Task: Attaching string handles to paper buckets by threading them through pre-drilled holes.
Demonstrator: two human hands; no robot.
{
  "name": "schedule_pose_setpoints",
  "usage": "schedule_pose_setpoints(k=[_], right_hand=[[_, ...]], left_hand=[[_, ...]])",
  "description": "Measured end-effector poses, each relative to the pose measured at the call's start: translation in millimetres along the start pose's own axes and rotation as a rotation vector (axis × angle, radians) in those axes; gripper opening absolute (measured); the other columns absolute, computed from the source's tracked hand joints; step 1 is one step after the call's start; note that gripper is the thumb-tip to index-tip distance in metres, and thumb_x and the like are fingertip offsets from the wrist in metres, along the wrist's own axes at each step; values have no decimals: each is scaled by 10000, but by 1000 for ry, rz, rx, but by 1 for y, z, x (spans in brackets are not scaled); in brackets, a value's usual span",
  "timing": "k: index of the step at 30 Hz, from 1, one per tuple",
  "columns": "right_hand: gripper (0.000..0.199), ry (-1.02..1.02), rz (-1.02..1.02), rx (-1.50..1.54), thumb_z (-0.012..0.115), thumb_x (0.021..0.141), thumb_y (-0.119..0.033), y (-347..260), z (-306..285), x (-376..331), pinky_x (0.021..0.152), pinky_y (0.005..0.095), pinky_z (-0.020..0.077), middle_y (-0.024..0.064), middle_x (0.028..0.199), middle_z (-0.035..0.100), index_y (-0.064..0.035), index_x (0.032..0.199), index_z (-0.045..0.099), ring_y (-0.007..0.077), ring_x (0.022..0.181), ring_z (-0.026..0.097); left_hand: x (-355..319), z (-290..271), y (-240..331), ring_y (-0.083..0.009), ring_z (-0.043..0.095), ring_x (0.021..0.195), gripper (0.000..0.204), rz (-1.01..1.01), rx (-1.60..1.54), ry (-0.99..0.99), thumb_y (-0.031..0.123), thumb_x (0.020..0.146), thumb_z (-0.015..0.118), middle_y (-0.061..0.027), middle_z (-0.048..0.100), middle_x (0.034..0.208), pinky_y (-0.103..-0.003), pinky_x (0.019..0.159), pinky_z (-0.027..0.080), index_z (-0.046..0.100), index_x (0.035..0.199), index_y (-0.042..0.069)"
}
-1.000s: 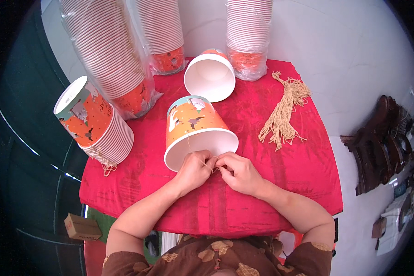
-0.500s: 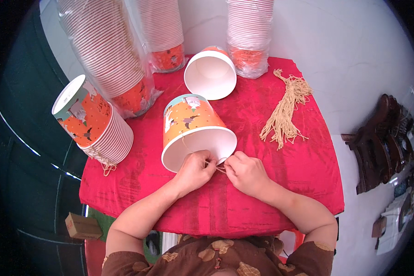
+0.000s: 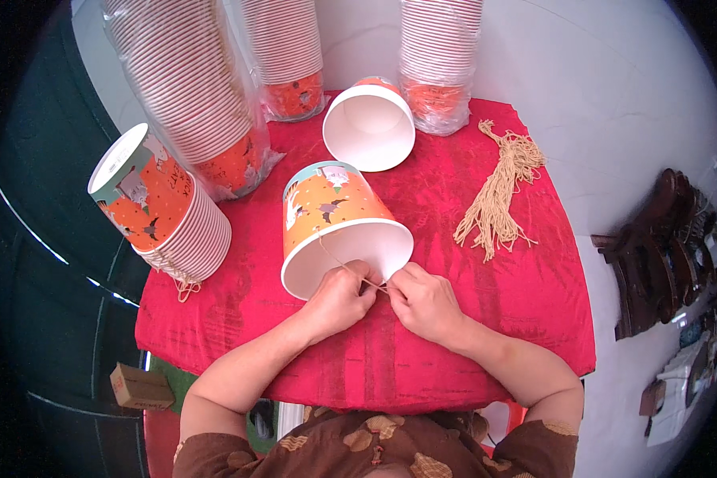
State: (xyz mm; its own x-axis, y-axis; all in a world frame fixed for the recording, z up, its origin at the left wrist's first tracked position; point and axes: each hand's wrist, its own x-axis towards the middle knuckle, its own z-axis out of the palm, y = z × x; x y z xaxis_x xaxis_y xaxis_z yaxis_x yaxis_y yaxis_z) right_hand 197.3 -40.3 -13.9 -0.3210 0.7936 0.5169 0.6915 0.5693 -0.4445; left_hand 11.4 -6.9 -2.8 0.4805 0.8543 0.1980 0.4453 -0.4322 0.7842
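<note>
An orange paper bucket [image 3: 334, 207] with printed figures lies tipped on the red cloth, its white mouth toward me. Thin tan string [image 3: 336, 256] runs from a spot near its rim down to my fingers. My left hand [image 3: 342, 296] is closed in a pinch on the string in front of the mouth. Close beside it, my right hand [image 3: 424, 299] also pinches the string near the rim's lower right. Strands cross in the small gap between both hands; the exact loop is partly hidden by my fingers.
Behind lies another bucket [image 3: 369, 127], mouth toward me. A bundle of tan strings [image 3: 502, 187] rests at right. Nested buckets [image 3: 163, 203] with strings lean at left. Tall plastic-wrapped bucket stacks [image 3: 187, 88] stand along the back. A cardboard box [image 3: 141, 387] sits below the table's left edge.
The string from the bucket's rim now stretches in a longer visible line across my left hand to my right fingers. Both hands stay nearly in place, still pinching.
</note>
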Motion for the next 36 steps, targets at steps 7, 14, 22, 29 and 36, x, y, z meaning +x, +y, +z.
schedule_pose_setpoints(k=[7,14,22,29,36], right_hand=[[51,60,22,170,629,821,-43,3,6,4,557,470,495,158,774,568,-12,811,589,371,661,605],[100,128,34,209,603,820,-23,5,0,4,581,481,507,169,768,592,-4,910,564,381,670,618],[114,-73,168,109,634,774,-82,-2,-16,2,569,473,510,166,762,614,-10,851,591,364,624,622],[92,138,207,206,636,832,-83,-5,-11,5,614,448,518,175,854,619,-2,846,596,337,718,647],[183,111,303,420,602,849,-6,-12,4,8,644,444,535,238,836,648,22,1010,521,374,764,677]], left_hand=[[0,7,0,-412,637,823,100,109,192,27,32,803,642,-225,634,888,-467,705,508,606,883,-15],[4,4,-3,-356,651,791,69,108,28,95,40,845,630,-194,645,849,-419,703,505,606,881,-14],[9,2,-8,-164,603,744,54,-143,-180,72,41,884,603,-97,641,781,-323,688,486,612,873,-11],[10,6,-7,-87,533,698,64,-128,-192,103,54,917,608,-21,611,763,-263,620,456,613,892,-5],[10,19,-11,-90,542,705,61,-53,-269,129,44,928,597,-30,620,783,-263,627,466,608,898,-8]])
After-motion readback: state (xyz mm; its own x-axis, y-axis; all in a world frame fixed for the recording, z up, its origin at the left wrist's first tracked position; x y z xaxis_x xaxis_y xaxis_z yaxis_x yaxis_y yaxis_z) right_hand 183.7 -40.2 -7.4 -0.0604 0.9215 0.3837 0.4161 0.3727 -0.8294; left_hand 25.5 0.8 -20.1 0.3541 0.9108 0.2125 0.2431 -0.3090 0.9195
